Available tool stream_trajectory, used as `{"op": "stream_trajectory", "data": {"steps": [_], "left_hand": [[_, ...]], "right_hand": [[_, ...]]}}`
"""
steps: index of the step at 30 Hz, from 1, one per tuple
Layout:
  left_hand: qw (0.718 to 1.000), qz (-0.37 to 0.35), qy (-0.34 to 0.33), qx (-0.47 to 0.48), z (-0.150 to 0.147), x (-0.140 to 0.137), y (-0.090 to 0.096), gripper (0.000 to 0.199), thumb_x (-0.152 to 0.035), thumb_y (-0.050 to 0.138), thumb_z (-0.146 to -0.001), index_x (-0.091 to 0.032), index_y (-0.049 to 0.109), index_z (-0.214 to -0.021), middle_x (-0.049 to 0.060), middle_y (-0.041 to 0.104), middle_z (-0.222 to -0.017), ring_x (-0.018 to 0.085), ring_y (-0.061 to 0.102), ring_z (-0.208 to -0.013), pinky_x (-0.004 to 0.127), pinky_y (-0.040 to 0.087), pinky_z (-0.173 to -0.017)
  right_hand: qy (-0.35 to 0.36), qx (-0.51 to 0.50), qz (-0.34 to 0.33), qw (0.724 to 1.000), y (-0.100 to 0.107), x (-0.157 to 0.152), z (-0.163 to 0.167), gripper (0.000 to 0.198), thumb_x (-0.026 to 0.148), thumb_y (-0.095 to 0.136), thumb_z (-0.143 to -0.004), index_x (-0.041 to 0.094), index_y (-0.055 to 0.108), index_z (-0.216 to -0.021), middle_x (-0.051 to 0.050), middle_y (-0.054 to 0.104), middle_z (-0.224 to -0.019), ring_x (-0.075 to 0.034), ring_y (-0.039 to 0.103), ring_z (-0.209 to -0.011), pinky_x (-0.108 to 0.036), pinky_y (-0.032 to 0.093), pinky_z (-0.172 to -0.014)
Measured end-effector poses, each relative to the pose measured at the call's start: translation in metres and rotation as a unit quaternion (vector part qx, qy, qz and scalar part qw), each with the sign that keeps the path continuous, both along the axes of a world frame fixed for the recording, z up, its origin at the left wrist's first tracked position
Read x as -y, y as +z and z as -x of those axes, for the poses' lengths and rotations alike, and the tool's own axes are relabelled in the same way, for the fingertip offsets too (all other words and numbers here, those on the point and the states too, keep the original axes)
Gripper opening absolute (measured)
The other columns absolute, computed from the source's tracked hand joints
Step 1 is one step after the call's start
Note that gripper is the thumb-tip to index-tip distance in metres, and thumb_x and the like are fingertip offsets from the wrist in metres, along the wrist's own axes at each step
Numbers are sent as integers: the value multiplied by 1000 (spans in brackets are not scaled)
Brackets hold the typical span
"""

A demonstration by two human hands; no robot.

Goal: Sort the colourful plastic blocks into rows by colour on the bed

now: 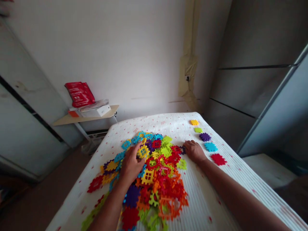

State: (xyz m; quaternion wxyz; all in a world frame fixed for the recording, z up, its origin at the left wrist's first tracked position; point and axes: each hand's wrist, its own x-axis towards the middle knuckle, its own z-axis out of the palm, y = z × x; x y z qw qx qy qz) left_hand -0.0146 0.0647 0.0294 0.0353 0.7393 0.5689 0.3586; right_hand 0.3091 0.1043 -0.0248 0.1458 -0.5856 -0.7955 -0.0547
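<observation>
A heap of colourful plastic interlocking blocks with toothed edges (166, 184) spreads over the middle of the covered table. At the heap's left side is my left hand (131, 162), its thumb and forefinger closed around a yellow window-shaped block (143, 151). My right hand (195, 151) rests low over the cloth, right of the heap, with its curled fingers on a dark purple block (183, 150). Further right lies a row of single-colour blocks: yellow (194, 122), green (198, 130), purple (205, 137), light blue (211, 147) and red (218, 159).
A white ribbed cloth (149, 120) with small red marks covers the table. At the back left, a small side table (64, 121) bears a red packet (79, 94) and a white box (103, 110). Grey cabinets (245, 86) stand on the right; a wall socket (187, 78) is behind.
</observation>
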Motion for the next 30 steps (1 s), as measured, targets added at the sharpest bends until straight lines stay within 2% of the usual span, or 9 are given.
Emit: {"op": "stream_trajectory", "data": {"steps": [8, 15, 18, 21, 24, 27, 30], "left_hand": [[982, -142, -47, -113, -2, 12, -19, 62, -20, 58, -73, -23, 38, -131, 10, 60, -113, 27, 57, -102, 45, 44, -92], [983, -177, -47, -15, -5, 17, -27, 56, -23, 55, -79, -22, 37, -132, 11, 58, -116, 25, 58, -104, 39, 50, -86], [986, -162, -33, 11, -6, 19, -27, 61, -24, 58, -78, -22, 34, -133, 11, 59, -117, 24, 59, -103, 37, 51, -85], [989, -142, -30, 16, -7, 20, -28, 65, -22, 59, -77, -23, 30, -135, 10, 59, -118, 23, 60, -103, 36, 52, -85], [990, -136, -40, 20, -8, 22, -28, 72, -18, 60, -76, -25, 25, -138, 10, 58, -121, 22, 59, -104, 35, 52, -86], [991, -127, -43, 16, -10, 24, -26, 76, -16, 59, -76, -26, 20, -140, 10, 56, -125, 22, 58, -108, 34, 52, -86], [991, -122, -46, 7, -10, 25, -25, 77, -17, 59, -77, -26, 17, -141, 11, 53, -127, 22, 56, -111, 34, 51, -87]], "right_hand": [[-23, -14, -1, 1000, 0, 1, 2, 17, 18, 45, -86, 17, 62, -88, -7, 62, -90, -17, 50, -87, -27, 35, -79], [-23, -32, -12, 999, -3, 0, -1, 16, 14, 47, -83, 17, 62, -84, -6, 63, -86, -17, 54, -85, -27, 38, -80], [-4, -95, -38, 995, -2, 2, -2, 17, 12, 47, -81, 17, 62, -85, -7, 64, -87, -17, 56, -84, -28, 43, -78], [49, -216, -74, 972, 8, 10, 11, 17, 17, 49, -81, 18, 62, -92, -7, 64, -89, -16, 59, -78, -29, 47, -72], [154, -271, -56, 949, 29, 22, 41, 18, 24, 52, -83, 20, 62, -97, -7, 65, -92, -17, 61, -84, -30, 49, -75], [267, -254, -28, 929, 53, 32, 78, 27, 24, 58, -80, 21, 60, -107, -9, 63, -107, -19, 58, -100, -33, 47, -85], [336, -173, -3, 926, 70, 33, 107, 40, 21, 63, -75, 22, 57, -115, -10, 59, -118, -21, 54, -108, -35, 44, -91]]}}
